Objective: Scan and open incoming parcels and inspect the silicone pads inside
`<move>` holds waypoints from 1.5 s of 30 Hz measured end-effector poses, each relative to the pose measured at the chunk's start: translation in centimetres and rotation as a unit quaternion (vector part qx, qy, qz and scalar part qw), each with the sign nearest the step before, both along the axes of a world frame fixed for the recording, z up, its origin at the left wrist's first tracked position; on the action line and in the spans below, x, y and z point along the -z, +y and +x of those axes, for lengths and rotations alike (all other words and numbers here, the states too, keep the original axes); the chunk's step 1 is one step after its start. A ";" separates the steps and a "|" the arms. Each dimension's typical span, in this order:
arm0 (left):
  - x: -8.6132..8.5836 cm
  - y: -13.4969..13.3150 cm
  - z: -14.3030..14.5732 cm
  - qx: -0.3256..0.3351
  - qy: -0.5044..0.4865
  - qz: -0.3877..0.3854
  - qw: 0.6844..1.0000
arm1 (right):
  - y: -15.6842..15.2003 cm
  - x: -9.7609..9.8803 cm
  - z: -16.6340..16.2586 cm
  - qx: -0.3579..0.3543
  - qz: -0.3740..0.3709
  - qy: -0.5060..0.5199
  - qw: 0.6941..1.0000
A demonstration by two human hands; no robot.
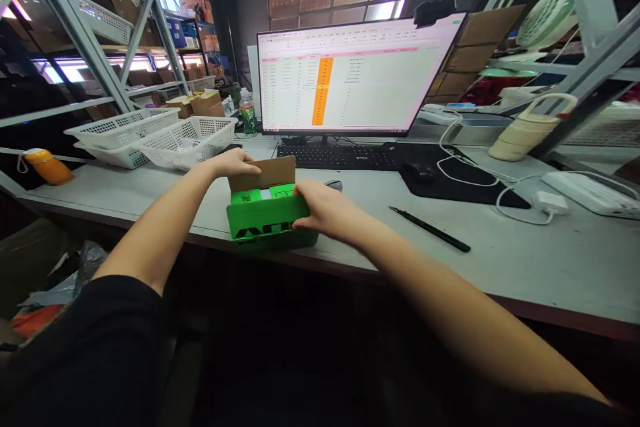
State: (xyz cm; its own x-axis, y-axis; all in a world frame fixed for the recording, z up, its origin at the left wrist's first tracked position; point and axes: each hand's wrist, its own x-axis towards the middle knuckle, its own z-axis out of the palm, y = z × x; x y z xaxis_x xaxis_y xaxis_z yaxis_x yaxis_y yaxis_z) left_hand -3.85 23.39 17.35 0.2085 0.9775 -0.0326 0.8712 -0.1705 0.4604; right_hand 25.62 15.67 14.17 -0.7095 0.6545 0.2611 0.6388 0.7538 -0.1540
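A green cardboard box [265, 220] with black lettering sits at the near edge of the grey desk [525, 260]. Its brown inner lid flap [263, 173] stands open. My left hand [235, 163] curls over the far left top of the flap. My right hand [325, 210] grips the right end of the box, fingers closed over its front edge. Inside, green flaps with a printed code show.
A monitor [350, 77] with a spreadsheet stands behind a black keyboard [340, 155]. A black pen [430, 229] lies to the right. A mouse pad with mouse [419, 172], white cables and a charger [549, 202] lie further right. White baskets [165, 137] sit at left, an orange bottle [47, 167] at far left.
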 end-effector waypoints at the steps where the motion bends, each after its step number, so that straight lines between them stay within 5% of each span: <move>1: 0.5 0.3 -0.6 -0.011 0.000 0.010 1.000 | -1.0 0.9 0.6 -0.002 0.047 0.003 0.999; 6: 4.4 1.5 -2.1 -0.085 0.048 0.061 0.993 | -5.3 7.9 4.3 -0.102 0.217 0.043 0.970; 10: 5.7 1.2 -1.4 -0.099 0.110 0.110 0.983 | -5.7 10.6 5.0 -0.103 0.232 0.073 0.964; 14: 3.3 -1.0 1.3 -0.025 0.164 0.178 0.970 | -5.1 8.3 4.6 -0.124 0.177 0.100 0.971; 17: 1.7 -4.2 4.1 0.100 0.184 0.207 0.956 | -4.3 5.3 4.0 -0.118 0.083 0.107 0.984; 20: 2.0 -7.3 6.1 0.223 0.173 0.167 0.945 | -3.3 2.3 2.8 -0.079 0.017 0.053 0.995; 22: 2.9 -8.7 6.3 0.245 0.150 0.145 0.947 | -2.6 0.5 1.5 -0.068 -0.005 -0.011 0.998; 26: 4.7 -10.0 5.3 0.155 0.036 0.269 0.950 | -1.7 -1.7 -1.0 -0.062 -0.029 -0.152 0.986; 29: 6.0 -11.1 3.8 -0.010 -0.106 0.421 0.901 | -1.8 -1.7 -2.2 -0.046 -0.012 -0.188 0.981; 33: 9.1 -13.9 1.2 -0.163 -0.185 0.504 0.828 | -2.0 -0.6 -2.5 -0.022 0.047 -0.126 0.991; 38: 14.4 -18.4 -0.6 -0.185 -0.244 0.459 0.834 | 0.6 0.2 -0.3 0.095 -0.003 0.078 0.992; 41: 16.1 -19.7 -1.1 -0.172 -0.230 0.416 0.863 | 2.2 1.3 1.5 0.140 -0.182 0.281 0.932; 45: 14.9 -18.6 -3.5 -0.171 -0.186 0.372 0.893 | 0.3 4.6 2.2 0.175 -0.417 0.445 0.773</move>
